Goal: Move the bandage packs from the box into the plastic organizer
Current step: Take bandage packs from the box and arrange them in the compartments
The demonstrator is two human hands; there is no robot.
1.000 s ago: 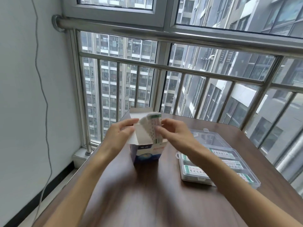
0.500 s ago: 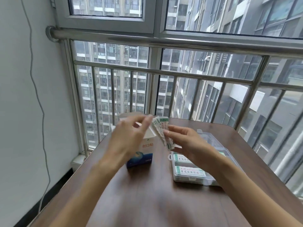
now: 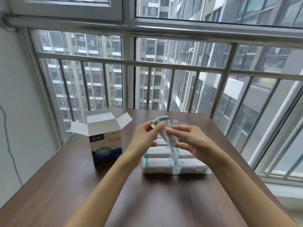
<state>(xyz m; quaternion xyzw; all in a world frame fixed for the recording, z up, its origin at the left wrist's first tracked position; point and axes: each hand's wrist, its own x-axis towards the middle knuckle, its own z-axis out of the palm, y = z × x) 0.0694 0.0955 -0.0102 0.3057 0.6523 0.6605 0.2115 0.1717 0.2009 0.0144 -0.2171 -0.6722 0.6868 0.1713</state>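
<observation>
"What can you see, starting from the left?"

"First comes the box (image 3: 106, 141). It stands on the table (image 3: 68, 190) with its top flaps wide open. I cannot see down inside it, so I cannot tell if more packs are in there."

"And your hands?"

"My left hand (image 3: 144, 138) is next. Its fingers are curled around the top end of a little bunch of bandage packs (image 3: 165, 130). My right hand (image 3: 188, 140) pinches the lower end of that bunch with its thumb and fingers. So both hands hold the bunch together, up in the air, just above the plastic organizer (image 3: 176, 169)."

"What is in the organizer?"

"It sits to the right of the box, and its clear lid is tipped open at the back. The slots I can see near me already have packs (image 3: 158, 162) lying flat in them. My hands hide the slots farther back."

"So how much is done?"

"A good bit, I think. The bunch in my hands is not put in yet."
</observation>
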